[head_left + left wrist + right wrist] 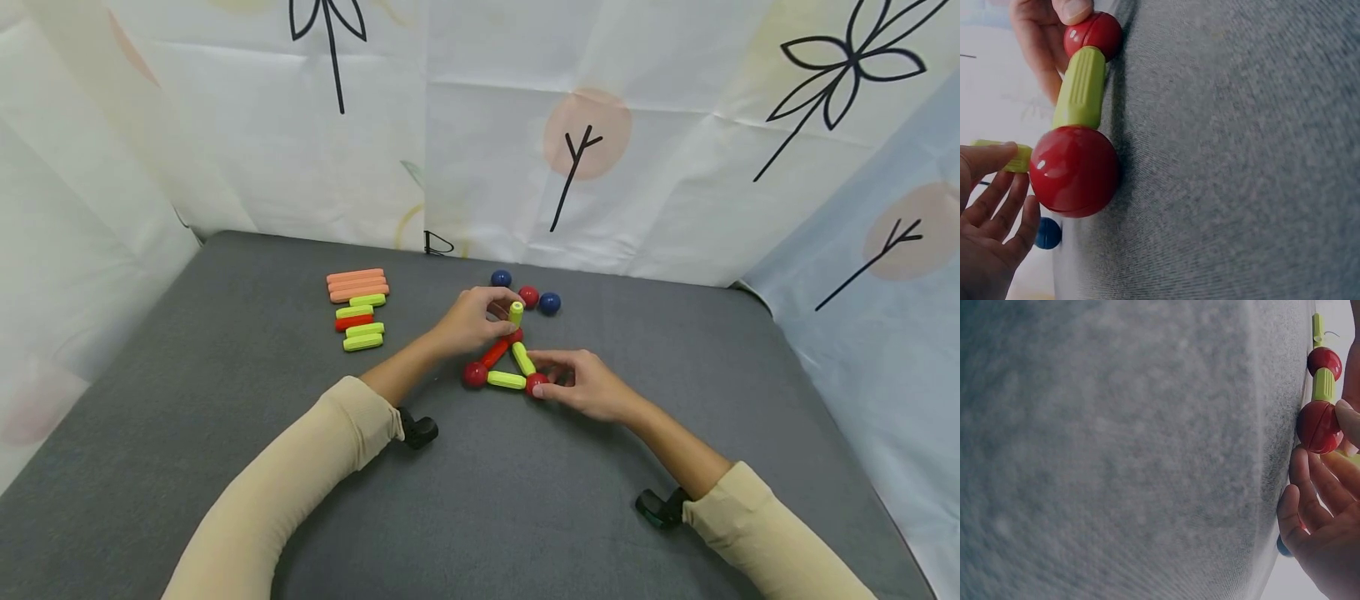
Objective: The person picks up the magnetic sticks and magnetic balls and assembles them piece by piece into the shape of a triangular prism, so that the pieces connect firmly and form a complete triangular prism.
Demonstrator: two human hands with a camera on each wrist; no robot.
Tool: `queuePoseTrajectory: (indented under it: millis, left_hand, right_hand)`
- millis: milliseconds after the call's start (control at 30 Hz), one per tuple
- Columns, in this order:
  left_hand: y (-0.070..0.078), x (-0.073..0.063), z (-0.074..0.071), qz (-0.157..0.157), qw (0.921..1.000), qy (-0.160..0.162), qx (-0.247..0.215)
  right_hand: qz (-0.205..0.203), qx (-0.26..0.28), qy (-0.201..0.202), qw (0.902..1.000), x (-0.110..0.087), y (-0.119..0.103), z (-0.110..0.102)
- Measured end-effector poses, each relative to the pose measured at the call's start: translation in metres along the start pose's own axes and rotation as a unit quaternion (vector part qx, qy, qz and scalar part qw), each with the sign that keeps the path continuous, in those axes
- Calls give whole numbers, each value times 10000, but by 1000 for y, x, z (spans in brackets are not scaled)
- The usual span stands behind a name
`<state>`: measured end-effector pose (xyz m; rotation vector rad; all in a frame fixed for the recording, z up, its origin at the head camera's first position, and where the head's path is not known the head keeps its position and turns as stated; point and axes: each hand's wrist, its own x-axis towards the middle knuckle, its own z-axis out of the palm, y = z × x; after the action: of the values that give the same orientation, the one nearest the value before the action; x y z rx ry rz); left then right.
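A flat triangle of balls and sticks lies on the table, with a red ball (pixel 476 374) at its near left corner. One red stick (pixel 494 353) and two yellow-green sticks (pixel 506 380) form its sides. At the far corner, my left hand (pixel 474 320) pinches an upright yellow-green rod (pixel 516 314) standing on a red ball (pixel 515 335). My right hand (pixel 588 385) grips the near right red ball (pixel 536 383) between thumb and fingers. In the right wrist view that thumb presses the ball (pixel 1319 428); part of the triangle is hidden there.
Left of the triangle lie several loose sticks: orange ones (pixel 357 285), yellow-green ones (pixel 363 342) and a red one (pixel 354 322). Behind my left hand are two blue balls (pixel 550 303) and a loose red ball (pixel 528 297). A printed cloth (pixel 487 183) hangs along the table's back edge.
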<state>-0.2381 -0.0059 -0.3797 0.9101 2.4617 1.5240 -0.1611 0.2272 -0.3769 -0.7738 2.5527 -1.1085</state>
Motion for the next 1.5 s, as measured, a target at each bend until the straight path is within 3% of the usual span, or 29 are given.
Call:
queuePoseTrajectory:
  millis: [200,333,500,733,867,1033,1100,1233,1500]
  left_hand:
    - [-2,-1,-1,-39,9999,-44,104]
    - [-5,-9,-8,17,9999,-67,115]
    - [-7,-31,-34,8,9999,75,114]
    - [-14,-70,-76,-265,9982,462,281]
    - [-25,-93,-95,-237,9943,503,907]
    - [-44,-117,-111,-3,9768,485,2086]
    - [-48,-124,-116,76,9717,455,2315]
    - [-51,-131,-120,175,9690,373,2436]
    - [-49,-130,-113,276,9703,12,2405]
  right_hand:
    - [12,25,-22,10000,0,1,-1]
    - [17,29,-27,10000,0,1,-1]
    - [63,-45,-36,10000,0,0,-1]
    - [66,-93,27,9999,-1,-1,-1]
    - [51,-104,10,9999,-1,-1,-1]
    - [74,-104,6,9999,-2,-1,-1]
    - [66,-91,3,9999,-2,-2,-1]
    - [60,-73,5,10000,-2,-2,-1]
    - [40,-70,-1,10000,-3,-1,-1]
